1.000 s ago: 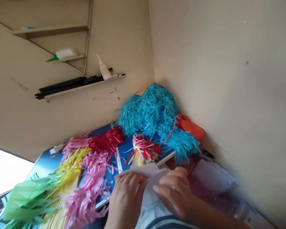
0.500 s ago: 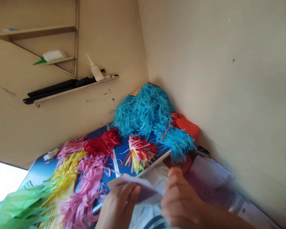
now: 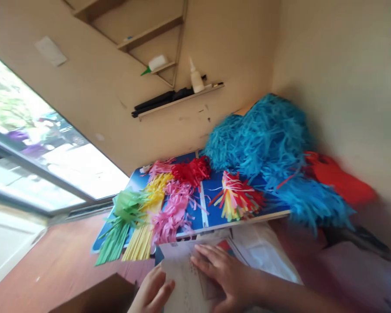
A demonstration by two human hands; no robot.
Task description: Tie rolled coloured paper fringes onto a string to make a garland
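- Your white paper sheet (image 3: 177,269) is at the bottom centre, just in front of the near edge of the blue table (image 3: 217,219), below the pink paper fringe (image 3: 174,213).
- Your right hand (image 3: 226,274) lies palm down on it, fingers nearly straight, tips near its far edge, closed around nothing.
- Your left hand (image 3: 152,289) is at its left edge, fingers bent, thumb and forefinger apart; whether they pinch the paper cannot be told.
- Advised handling: press evenly with the flat right fingers, steady the left edge lightly, and avoid creasing the thin sheet or catching the fringe.
- Orientation: its far edge faces the table; its left edge runs away from you, nearly upright in view. The long axis appears to follow that line, but the near end is cut off, so this is unconfirmed.
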